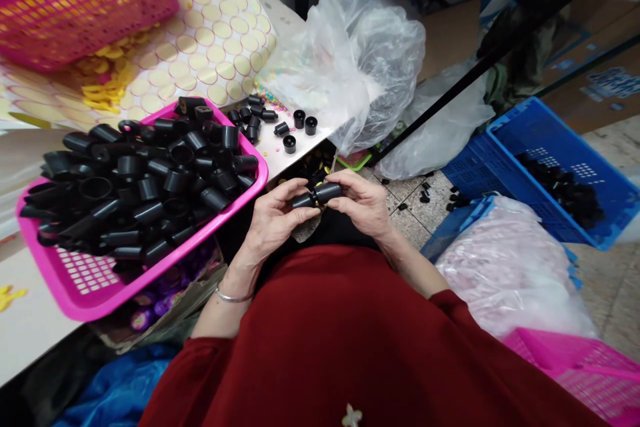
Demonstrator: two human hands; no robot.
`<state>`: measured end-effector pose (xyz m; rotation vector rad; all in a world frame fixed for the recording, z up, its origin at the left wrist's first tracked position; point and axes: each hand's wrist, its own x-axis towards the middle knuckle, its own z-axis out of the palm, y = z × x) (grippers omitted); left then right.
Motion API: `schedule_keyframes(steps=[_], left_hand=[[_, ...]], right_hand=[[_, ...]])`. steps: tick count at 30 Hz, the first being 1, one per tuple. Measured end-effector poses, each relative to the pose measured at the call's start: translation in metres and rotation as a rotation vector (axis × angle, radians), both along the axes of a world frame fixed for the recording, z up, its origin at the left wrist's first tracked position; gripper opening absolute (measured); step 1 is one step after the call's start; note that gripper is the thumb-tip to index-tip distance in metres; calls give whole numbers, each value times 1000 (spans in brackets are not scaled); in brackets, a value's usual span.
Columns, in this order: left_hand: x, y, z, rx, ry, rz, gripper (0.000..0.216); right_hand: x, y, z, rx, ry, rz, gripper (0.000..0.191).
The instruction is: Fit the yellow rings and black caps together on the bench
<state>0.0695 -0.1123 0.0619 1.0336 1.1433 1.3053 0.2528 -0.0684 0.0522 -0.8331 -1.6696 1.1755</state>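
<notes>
My left hand (278, 217) pinches a short black plastic cylinder (303, 200) between thumb and fingers. In my right hand (364, 203) is a larger black plastic cylinder (329, 193), gripped the same way. The two parts meet end to end in front of my lap, with a bit of yellow showing at the joint. I cannot tell whether they are joined or only touching. To the left, a pink basket (95, 310) is heaped with similar black cylinders (150, 188). Several small black caps (289, 143) lie on the table beyond the basket.
A second pink basket (90, 7) holds yellow pieces at the back left, beside a sheet of round stickers (205, 37). Clear plastic bags (373, 60) hang over the table's end. On the right are a blue crate (565, 147) and a full bag (505, 267).
</notes>
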Motion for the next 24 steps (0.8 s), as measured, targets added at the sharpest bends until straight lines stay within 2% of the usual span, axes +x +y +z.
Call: schedule_keyframes(steps=[4, 9, 13, 17, 20, 24], left_hand=[[4, 0, -6, -14, 85, 0, 54], [9, 0, -17, 183, 388, -15, 81], [9, -1, -25, 246, 430, -55, 95], [10, 0, -33, 229, 378, -41, 91], [12, 1, -37, 229, 357, -22, 86], [15, 4, -35, 316, 453, 70, 74]], right_hand=[[-5, -2, 0, 72, -90, 55, 35], [-25, -11, -14, 23, -60, 3, 34], [-29, -5, -17, 52, -35, 75, 33], [-25, 6, -9, 211, -196, 200, 27], [-26, 10, -5, 368, -334, 201, 24], [-32, 21, -11, 375, -345, 201, 16]])
